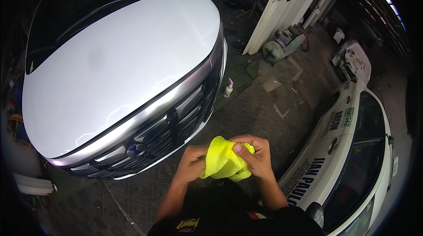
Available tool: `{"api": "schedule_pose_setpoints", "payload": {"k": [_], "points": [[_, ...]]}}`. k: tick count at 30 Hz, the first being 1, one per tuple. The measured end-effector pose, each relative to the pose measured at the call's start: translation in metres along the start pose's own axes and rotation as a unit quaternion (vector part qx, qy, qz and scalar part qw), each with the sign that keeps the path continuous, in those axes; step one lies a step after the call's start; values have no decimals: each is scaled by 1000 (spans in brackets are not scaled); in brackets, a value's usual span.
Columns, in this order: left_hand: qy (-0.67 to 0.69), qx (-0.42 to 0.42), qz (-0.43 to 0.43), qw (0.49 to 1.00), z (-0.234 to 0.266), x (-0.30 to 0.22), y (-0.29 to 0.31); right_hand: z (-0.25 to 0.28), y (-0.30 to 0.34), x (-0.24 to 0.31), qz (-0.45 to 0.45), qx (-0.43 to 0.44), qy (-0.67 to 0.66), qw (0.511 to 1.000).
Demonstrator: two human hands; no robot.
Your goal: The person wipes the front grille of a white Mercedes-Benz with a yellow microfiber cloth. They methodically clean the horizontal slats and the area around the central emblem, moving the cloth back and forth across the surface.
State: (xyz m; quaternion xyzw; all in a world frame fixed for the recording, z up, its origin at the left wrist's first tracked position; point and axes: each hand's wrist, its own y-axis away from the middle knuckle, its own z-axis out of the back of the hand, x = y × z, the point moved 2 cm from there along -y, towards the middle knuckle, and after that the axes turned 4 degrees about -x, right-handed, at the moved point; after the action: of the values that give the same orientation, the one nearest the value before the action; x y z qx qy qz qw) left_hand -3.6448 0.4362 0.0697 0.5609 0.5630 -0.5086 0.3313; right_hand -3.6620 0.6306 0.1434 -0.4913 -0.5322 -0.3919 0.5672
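A bright yellow cloth (224, 159) is bunched up between my two hands, in front of my body. My left hand (192, 162) is closed on its left edge, with the fingertips hidden behind the fabric. On the other side, my right hand (257, 154) grips the cloth, thumb pressed on top and fingers curled round it. Ahead and to the left stands a white car, its smooth hood (128, 55) facing me above a dark slatted grille (154, 137). Neither hand touches the car.
A small bottle with a pink pump top (228, 88) stands on the floor by the bumper. To the right is a white car with lettered doors (328, 141). Farther back are a green air compressor (284, 46) and an upright white panel (282, 9). Orange cable (17, 132) hangs at far left.
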Motion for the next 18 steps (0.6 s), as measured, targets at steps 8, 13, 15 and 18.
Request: {"api": "schedule_pose_setpoints", "payload": {"k": [8, 13, 15, 18], "points": [[-23, -23, -13, 999, 0, -3, 3, 2, 0, 4, 23, 22, 4, 999], [2, -19, -1, 1000, 2, -2, 6, -2, 1, 6, 10, 41, 10, 999], [0, -12, -9, 1000, 2, -1, 7, -3, 2, 8, 16, 49, 27, 998], [-8, 1, -17, 1000, 2, -2, 8, -3, 2, 11, 13, 59, 33, 998]]}}
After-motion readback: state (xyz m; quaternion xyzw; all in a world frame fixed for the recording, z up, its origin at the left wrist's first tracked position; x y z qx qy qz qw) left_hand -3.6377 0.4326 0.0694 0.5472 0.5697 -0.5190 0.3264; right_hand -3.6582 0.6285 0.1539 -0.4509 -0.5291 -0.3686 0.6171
